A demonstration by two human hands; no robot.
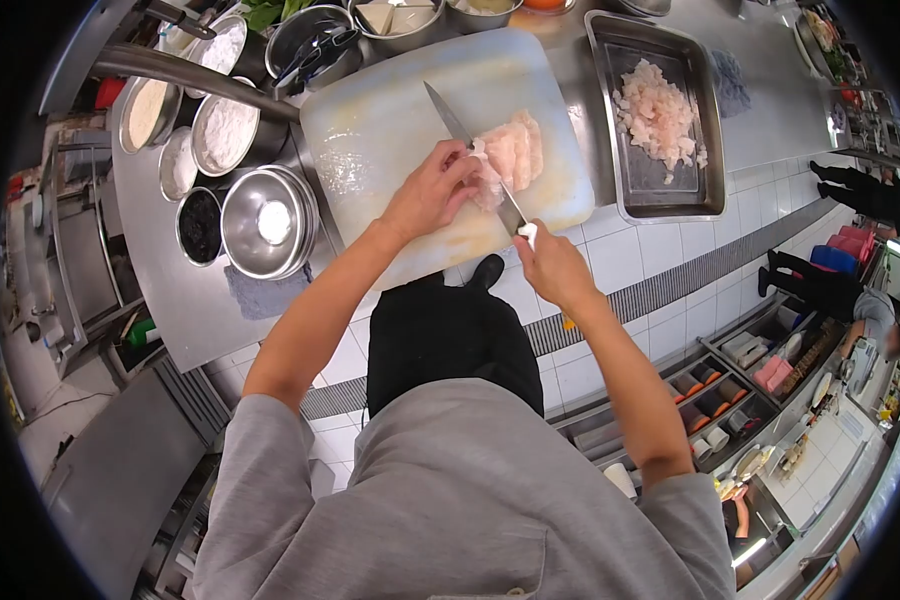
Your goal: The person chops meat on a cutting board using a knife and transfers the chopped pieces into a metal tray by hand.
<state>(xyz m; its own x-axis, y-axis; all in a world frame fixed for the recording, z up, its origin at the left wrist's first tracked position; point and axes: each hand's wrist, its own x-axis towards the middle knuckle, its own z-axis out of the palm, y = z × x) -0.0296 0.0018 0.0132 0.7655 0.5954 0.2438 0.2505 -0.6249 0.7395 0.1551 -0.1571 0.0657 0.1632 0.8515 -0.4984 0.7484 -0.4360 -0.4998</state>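
Note:
On a white cutting board (360,110) lie pale pink slices of raw meat or fish (520,150). My right hand (555,265) grips the white handle of a knife (448,115) at the board's near edge. Its long blade slants up and left across the slices, passing close by my left fingers. My left hand (438,190) has bent fingers pressed on the left end of the flesh, beside the blade; the fingertips are partly hidden. To the right, a metal tray (623,190) holds a pile of small diced pale pink pieces (658,115).
Left of the board stand stacked steel bowls (308,250), a bowl with dark contents (200,225) and bowls of white powder (228,130). A metal bar (190,75) runs over that side. Behind the board is a bowl with dark utensils (315,60). Other people stand far right.

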